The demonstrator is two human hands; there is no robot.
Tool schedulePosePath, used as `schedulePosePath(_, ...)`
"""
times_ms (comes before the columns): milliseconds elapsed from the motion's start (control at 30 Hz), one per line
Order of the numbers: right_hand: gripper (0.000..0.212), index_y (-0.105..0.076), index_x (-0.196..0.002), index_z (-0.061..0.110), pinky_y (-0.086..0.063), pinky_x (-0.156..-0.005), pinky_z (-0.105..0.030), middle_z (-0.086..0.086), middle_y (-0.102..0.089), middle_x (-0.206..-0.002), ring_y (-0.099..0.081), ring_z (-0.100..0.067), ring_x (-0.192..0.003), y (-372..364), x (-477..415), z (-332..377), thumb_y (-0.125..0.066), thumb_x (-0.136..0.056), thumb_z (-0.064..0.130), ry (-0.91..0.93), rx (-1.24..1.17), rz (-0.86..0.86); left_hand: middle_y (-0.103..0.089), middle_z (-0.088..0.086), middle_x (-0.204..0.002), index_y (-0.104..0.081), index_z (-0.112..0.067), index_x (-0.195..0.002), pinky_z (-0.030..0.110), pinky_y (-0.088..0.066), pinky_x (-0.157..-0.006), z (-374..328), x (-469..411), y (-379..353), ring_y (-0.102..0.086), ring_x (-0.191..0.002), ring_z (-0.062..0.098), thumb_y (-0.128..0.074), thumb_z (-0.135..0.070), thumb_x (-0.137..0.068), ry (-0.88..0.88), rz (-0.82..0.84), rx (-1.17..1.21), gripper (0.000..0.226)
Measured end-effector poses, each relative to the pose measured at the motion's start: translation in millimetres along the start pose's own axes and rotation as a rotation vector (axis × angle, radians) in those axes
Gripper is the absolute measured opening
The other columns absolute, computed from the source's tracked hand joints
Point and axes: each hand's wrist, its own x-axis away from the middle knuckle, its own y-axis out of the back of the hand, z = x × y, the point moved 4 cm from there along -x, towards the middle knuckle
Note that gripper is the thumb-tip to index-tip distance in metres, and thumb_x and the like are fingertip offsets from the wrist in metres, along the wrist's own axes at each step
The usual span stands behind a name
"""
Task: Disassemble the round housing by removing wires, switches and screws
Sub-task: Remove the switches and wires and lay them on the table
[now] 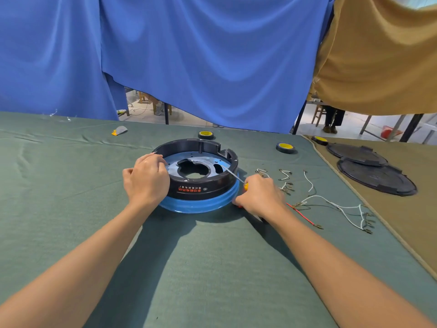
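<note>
Housing: round housing (203, 185) sits centred on the bench (212, 256), just ahead of both hands | left hand (146, 178) curls over its left rim | right hand (260, 195) grips a screwdriver (233, 174), shaft slanting left and away onto the inner metal plate (203, 157)

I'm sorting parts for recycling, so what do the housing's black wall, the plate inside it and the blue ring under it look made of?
Black wall: likely moulded plastic, dull sheen, ribs and printed lettering.
Inner plate: probably sheet metal, bare silvery, mirrors blue, punched holes.
Blue ring: glossy highlights; plastic or coated metal, unclear.
</note>
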Motion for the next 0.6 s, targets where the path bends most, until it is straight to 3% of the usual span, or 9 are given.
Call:
schedulePosePath(67,0.033,-0.059,-0.087,0.019,-0.042,-0.06,-0.032,-0.004,-0.063,-0.093,-0.06,-0.028,-0.085,-2.9,0.4,-1.5,-0.072,-0.074,0.046,-0.01,-0.019,0.018,-0.062,-0.006,-0.127,-0.063,-0.026,-0.088,0.031,-0.02,-0.09,0.5,-0.9,2.8,-0.043,-0.129,0.011,-0.037,-0.012,-0.094,0.007,-0.003,-0.021,0.03)
schedulePosePath(133,0.029,-0.063,-0.083,0.021,-0.043,-0.062,-0.032,-0.004,-0.064,-0.092,-0.057,-0.026,-0.085,5.6,0.9,-6.0,-0.072,-0.077,0.048,0.007,-0.119,0.017,-0.063,-0.005,-0.125,-0.065,-0.022,-0.088,0.034,-0.023,-0.094,1.6,-1.7,3.9,-0.044,-0.129,0.012,-0.037,-0.013,-0.095,0.008,-0.015,-0.045,0.03)
schedulePosePath(233,0.004,-0.068,-0.082,0.029,-0.052,-0.077,-0.038,-0.006,-0.068,-0.1,-0.058,-0.028,-0.095,31.9,-2.8,-25.2,-0.067,-0.082,0.025,0.047,-0.096,-0.013,-0.064,-0.002,-0.122,-0.068,-0.017,-0.094,0.037,-0.024,-0.097,2.4,-3.2,2.8,-0.044,-0.129,0.013,-0.037,-0.013,-0.095,0.002,-0.035,-0.066,0.031)
schedulePosePath(333,0.018,-0.068,-0.079,0.033,-0.054,-0.084,-0.038,0.001,-0.07,-0.094,-0.061,-0.021,-0.097,43.4,-3.9,-44.6,-0.072,-0.076,0.016,0.055,0.003,0.15,-0.063,0.001,-0.125,-0.068,-0.015,-0.098,0.039,-0.026,-0.1,2.2,-3.5,0.3,-0.043,-0.13,0.016,-0.037,-0.014,-0.095,0.018,-0.043,-0.064,0.032)
schedulePosePath(467,0.018,-0.074,-0.09,0.029,-0.053,-0.082,-0.036,0.002,-0.068,-0.094,-0.059,-0.018,-0.094,36.8,-3.5,-51.3,-0.08,-0.075,0.021,0.061,0.059,0.193,-0.062,0.002,-0.129,-0.068,-0.015,-0.101,0.04,-0.025,-0.103,1.7,-1.9,0.2,-0.041,-0.133,0.016,-0.036,-0.014,-0.096,0.023,-0.038,-0.051,0.032)
schedulePosePath(600,0.014,-0.072,-0.082,0.023,-0.056,-0.078,-0.038,-0.005,-0.067,-0.095,-0.061,-0.024,-0.089,35.0,-5.2,-46.7,-0.08,-0.072,0.019,0.008,0.061,0.147,-0.062,-0.001,-0.127,-0.068,-0.018,-0.098,0.037,-0.024,-0.1,1.2,0.2,2.6,-0.039,-0.134,0.012,-0.037,-0.013,-0.095,0.017,-0.039,-0.034,0.032)
